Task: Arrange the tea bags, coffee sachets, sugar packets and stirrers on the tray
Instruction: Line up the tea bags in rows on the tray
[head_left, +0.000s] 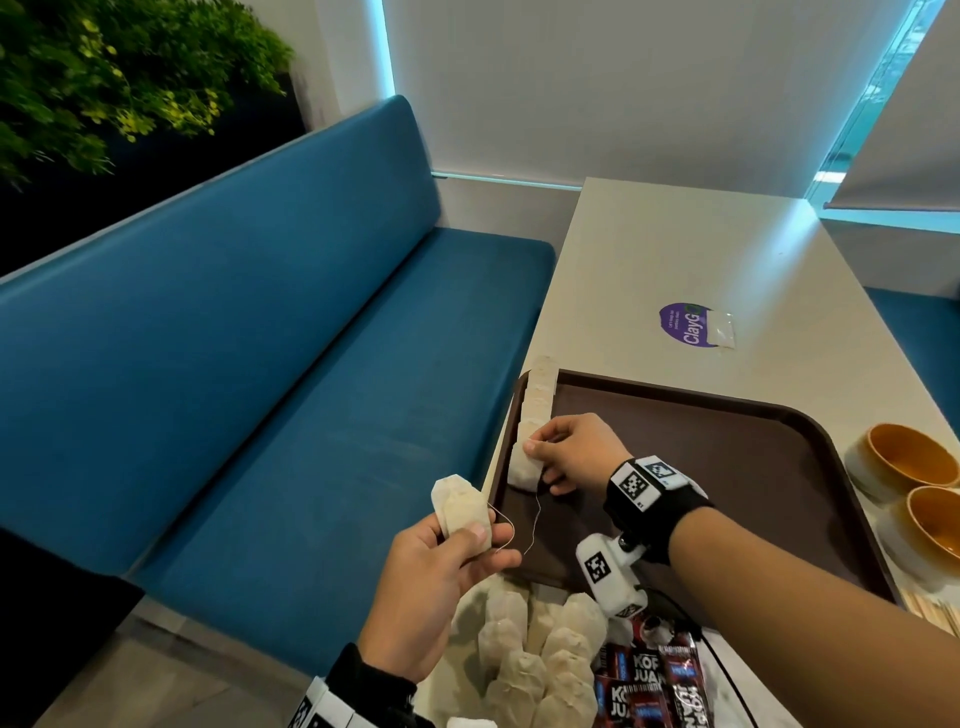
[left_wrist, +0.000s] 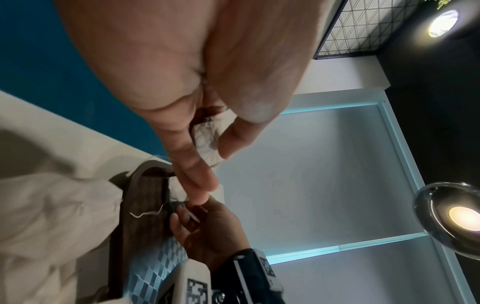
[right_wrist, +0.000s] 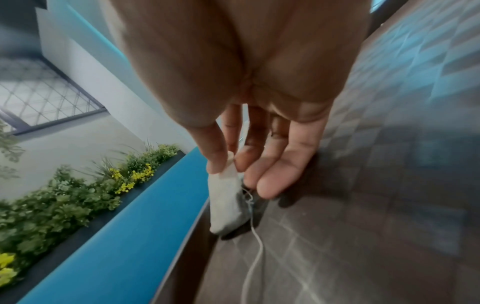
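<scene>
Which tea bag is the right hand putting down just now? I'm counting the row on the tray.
The tea bag at the near end of the row along the tray's left rim, pinched by the right hand. The left hand holds spare bags off the tray.

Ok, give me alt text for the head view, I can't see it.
The right hand sets a tea bag at the near end of a row along the brown tray's left edge, while the left hand holds more tea bags ready beside it.
</scene>
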